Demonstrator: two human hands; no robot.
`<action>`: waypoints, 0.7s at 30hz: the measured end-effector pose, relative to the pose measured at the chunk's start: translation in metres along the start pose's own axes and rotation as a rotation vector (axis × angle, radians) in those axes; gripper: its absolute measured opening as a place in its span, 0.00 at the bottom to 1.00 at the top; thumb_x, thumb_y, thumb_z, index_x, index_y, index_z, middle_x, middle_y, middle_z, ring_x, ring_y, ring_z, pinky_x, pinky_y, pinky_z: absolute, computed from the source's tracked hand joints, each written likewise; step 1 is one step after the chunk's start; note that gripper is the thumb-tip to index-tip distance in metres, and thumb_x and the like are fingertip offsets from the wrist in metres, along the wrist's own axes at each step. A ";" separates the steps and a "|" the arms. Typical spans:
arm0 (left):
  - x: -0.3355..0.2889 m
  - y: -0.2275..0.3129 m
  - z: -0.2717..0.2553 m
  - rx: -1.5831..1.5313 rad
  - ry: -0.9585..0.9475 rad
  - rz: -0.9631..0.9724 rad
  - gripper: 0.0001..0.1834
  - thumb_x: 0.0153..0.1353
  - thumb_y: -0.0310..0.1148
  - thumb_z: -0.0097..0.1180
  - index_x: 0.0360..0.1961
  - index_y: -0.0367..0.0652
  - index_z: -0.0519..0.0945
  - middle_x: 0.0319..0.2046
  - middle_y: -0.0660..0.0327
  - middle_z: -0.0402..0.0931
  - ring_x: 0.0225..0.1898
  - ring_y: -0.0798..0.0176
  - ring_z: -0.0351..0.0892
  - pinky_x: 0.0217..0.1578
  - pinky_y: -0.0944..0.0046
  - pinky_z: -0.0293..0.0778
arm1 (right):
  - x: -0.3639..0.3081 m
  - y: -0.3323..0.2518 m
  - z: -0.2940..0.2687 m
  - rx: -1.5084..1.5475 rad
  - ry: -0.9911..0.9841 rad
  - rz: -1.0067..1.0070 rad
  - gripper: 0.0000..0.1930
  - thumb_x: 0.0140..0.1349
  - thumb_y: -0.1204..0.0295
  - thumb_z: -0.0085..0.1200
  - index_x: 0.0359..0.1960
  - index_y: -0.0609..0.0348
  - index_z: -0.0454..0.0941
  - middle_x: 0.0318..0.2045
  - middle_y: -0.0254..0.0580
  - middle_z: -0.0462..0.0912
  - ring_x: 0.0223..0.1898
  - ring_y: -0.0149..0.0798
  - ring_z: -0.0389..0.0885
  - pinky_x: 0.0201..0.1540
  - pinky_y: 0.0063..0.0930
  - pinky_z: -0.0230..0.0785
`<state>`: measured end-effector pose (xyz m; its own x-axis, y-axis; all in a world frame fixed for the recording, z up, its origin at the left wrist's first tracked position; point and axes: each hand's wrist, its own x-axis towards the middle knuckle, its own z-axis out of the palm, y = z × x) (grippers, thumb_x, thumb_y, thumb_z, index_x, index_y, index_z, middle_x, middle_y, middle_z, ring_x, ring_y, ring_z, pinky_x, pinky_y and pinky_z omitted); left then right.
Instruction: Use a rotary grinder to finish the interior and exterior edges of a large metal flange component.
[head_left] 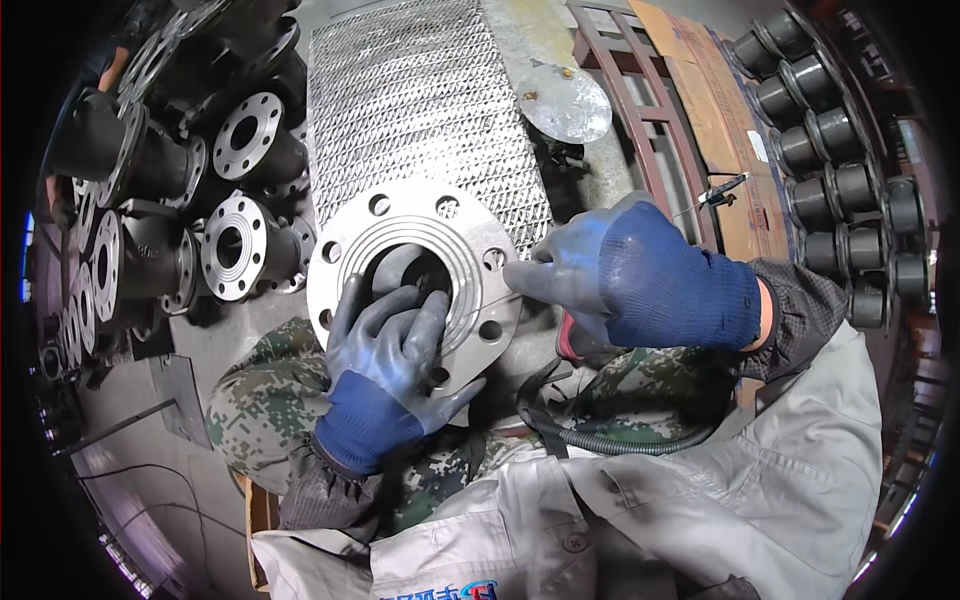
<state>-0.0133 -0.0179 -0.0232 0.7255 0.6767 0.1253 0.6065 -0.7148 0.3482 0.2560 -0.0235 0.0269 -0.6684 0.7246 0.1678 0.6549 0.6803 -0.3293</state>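
Note:
A large bare-metal flange (480, 222) with bolt holes and a grooved ring round its bore faces up in front of me; a dark curved inner surface shows through the bore. My left hand (385, 350), in a blue and grey glove, grips its near side, with fingers over the bore's edge and the thumb by the outer rim. My right hand (600, 275), gloved alike, is at the flange's right edge beside a bolt hole. Its index finger reaches forward and the others are curled; whatever they hold is hidden. Just below it shows a red-edged dark thing (570, 337) I cannot identify.
A patterned metal plate (415, 100) extends behind the flange. Flanged castings (240, 245) crowd the left; dark flanged parts (835, 190) are stacked at right. A ribbed black hose (630, 445) crosses my lap. A round metal disc (565, 100), brown frame (650, 110) and cardboard (715, 110) lie beyond.

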 end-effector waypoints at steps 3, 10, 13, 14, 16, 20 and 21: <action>-0.002 -0.003 0.001 -0.005 0.011 0.007 0.45 0.42 0.53 0.71 0.59 0.41 0.73 0.37 0.55 0.80 0.53 0.51 0.77 0.65 0.35 0.58 | 0.016 -0.005 -0.006 -0.043 -0.227 0.032 0.23 0.43 0.69 0.62 0.46 0.54 0.79 0.28 0.39 0.81 0.28 0.45 0.83 0.25 0.38 0.72; -0.004 -0.006 0.005 -0.043 0.034 0.000 0.47 0.40 0.54 0.71 0.61 0.42 0.73 0.41 0.54 0.79 0.55 0.50 0.75 0.65 0.38 0.58 | 0.021 -0.008 -0.006 -0.127 -0.205 -0.006 0.21 0.43 0.69 0.63 0.44 0.52 0.81 0.25 0.36 0.78 0.25 0.41 0.81 0.24 0.38 0.70; -0.006 -0.008 0.003 -0.068 0.061 0.021 0.47 0.38 0.54 0.72 0.60 0.42 0.74 0.44 0.54 0.80 0.56 0.49 0.75 0.65 0.39 0.59 | 0.030 -0.008 -0.011 -0.123 -0.261 -0.009 0.19 0.44 0.69 0.62 0.42 0.52 0.81 0.25 0.35 0.78 0.26 0.41 0.81 0.24 0.38 0.71; -0.007 -0.010 -0.001 -0.096 0.082 0.050 0.45 0.38 0.53 0.72 0.59 0.41 0.75 0.45 0.54 0.80 0.55 0.48 0.75 0.64 0.39 0.59 | 0.034 -0.008 -0.013 -0.137 -0.321 -0.012 0.18 0.45 0.69 0.61 0.41 0.52 0.82 0.25 0.35 0.78 0.26 0.41 0.81 0.24 0.38 0.71; -0.005 -0.024 -0.001 -0.213 0.307 0.140 0.33 0.51 0.45 0.64 0.56 0.36 0.76 0.45 0.50 0.80 0.52 0.47 0.77 0.58 0.39 0.68 | 0.039 -0.009 -0.013 -0.211 -0.321 -0.050 0.17 0.46 0.68 0.60 0.41 0.50 0.82 0.23 0.34 0.77 0.25 0.40 0.81 0.24 0.38 0.70; -0.008 -0.040 0.020 -0.143 0.718 -0.222 0.25 0.62 0.27 0.51 0.60 0.28 0.69 0.50 0.38 0.75 0.51 0.46 0.78 0.52 0.52 0.75 | 0.056 -0.022 -0.020 -0.313 -0.502 -0.011 0.15 0.49 0.66 0.61 0.41 0.50 0.82 0.22 0.34 0.80 0.25 0.40 0.83 0.24 0.36 0.72; -0.011 -0.043 0.026 -0.165 0.694 -0.405 0.24 0.65 0.25 0.49 0.61 0.27 0.68 0.51 0.38 0.75 0.52 0.48 0.77 0.53 0.54 0.74 | 0.063 -0.023 -0.022 -0.308 -0.668 0.029 0.15 0.50 0.65 0.61 0.41 0.51 0.82 0.23 0.35 0.81 0.26 0.40 0.84 0.24 0.36 0.72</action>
<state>-0.0389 0.0006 -0.0639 0.0615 0.8707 0.4879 0.6838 -0.3928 0.6149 0.2064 0.0088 0.0653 -0.6576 0.5878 -0.4712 0.6789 0.7335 -0.0325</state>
